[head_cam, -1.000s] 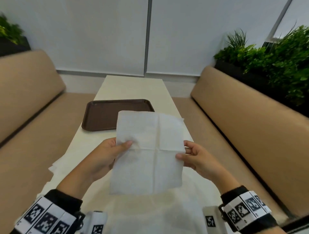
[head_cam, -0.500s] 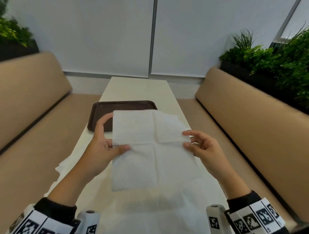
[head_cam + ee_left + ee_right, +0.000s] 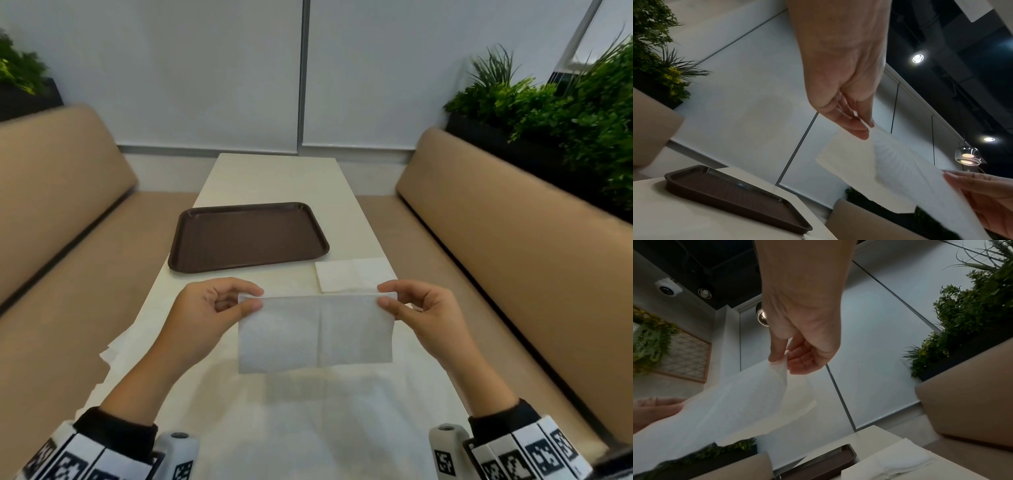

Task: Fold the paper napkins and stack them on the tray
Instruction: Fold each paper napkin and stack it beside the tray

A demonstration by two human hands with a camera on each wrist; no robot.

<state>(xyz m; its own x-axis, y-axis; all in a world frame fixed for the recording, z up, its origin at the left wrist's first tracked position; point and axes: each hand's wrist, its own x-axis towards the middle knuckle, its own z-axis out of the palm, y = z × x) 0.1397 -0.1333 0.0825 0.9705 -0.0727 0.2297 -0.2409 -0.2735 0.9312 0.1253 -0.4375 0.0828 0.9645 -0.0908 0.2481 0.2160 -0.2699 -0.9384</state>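
A folded napkin point(image 3: 315, 332) was pinched at its top corners by the left hand point(image 3: 209, 315) and right hand point(image 3: 424, 315), above the table point(image 3: 274, 178), near the tray point(image 3: 246, 236).

— What sort of place is this looking like?
— A café booth: tan padded benches point(image 3: 513, 240) are flanking a long pale tabletop point(image 3: 274, 178), a brown serving tray point(image 3: 246, 236) is sitting there, planters point(image 3: 565, 113) are lining the seatbacks.

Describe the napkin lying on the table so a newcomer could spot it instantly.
Start at the long cream table between the two tan benches, then find the brown tray. Just off the tray's near right corner lies a white napkin, flat on the tabletop, unlike the folded napkin held up by both hands.
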